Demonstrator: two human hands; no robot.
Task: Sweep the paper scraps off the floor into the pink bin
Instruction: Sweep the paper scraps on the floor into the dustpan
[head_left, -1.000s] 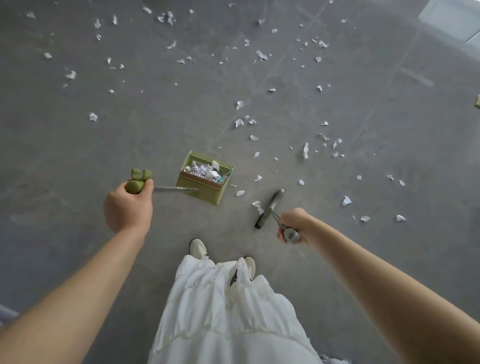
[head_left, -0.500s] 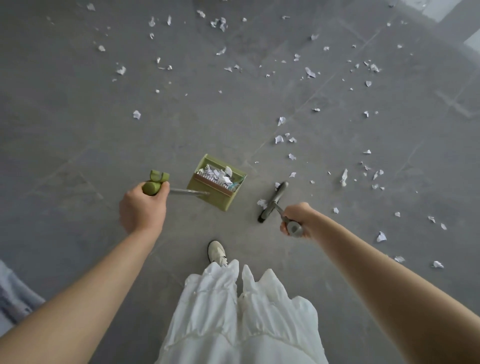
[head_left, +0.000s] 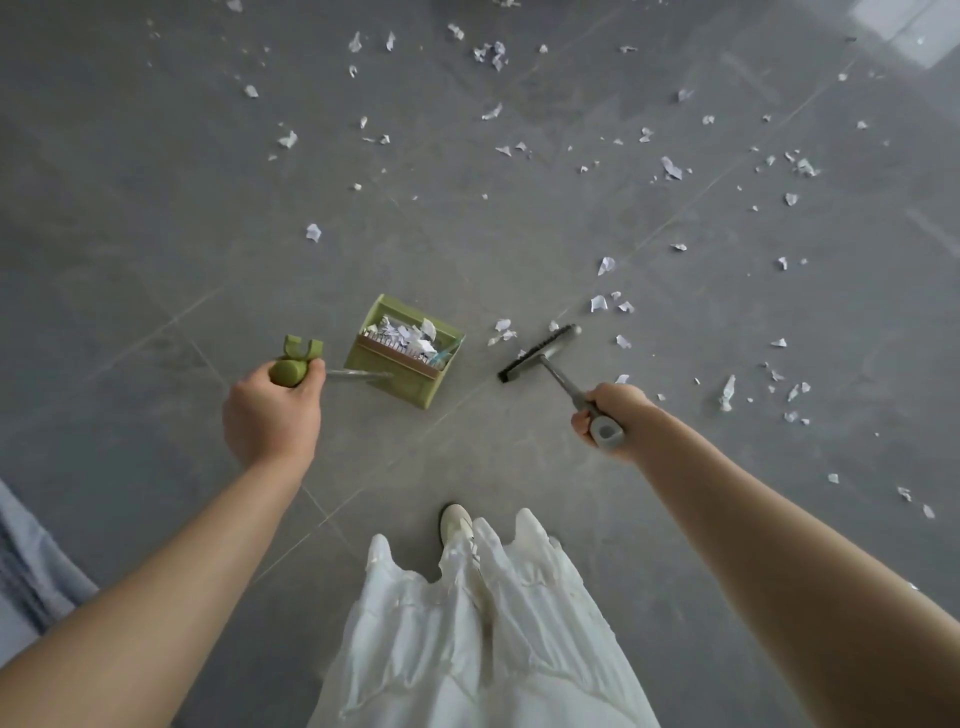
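My left hand (head_left: 272, 415) grips the green handle top of a long-handled green dustpan (head_left: 402, 353), which stands on the grey floor with white paper scraps inside. My right hand (head_left: 605, 418) grips the grey handle of a broom whose dark brush head (head_left: 537, 353) rests on the floor to the right of the dustpan. White paper scraps (head_left: 501, 332) lie just beyond the brush, and several more (head_left: 670, 169) are strewn across the floor ahead and to the right. No pink bin is in view.
My white skirt (head_left: 467, 634) and one white shoe (head_left: 454, 522) fill the bottom centre. A blue-grey fabric edge (head_left: 31, 566) shows at the lower left. A bright patch (head_left: 914, 31) marks the floor's top right corner.
The view has swung left, so the scraps shifted right in frame. The dustpan and broom moved with me; the brush head now lies more crosswise, further from the dustpan.
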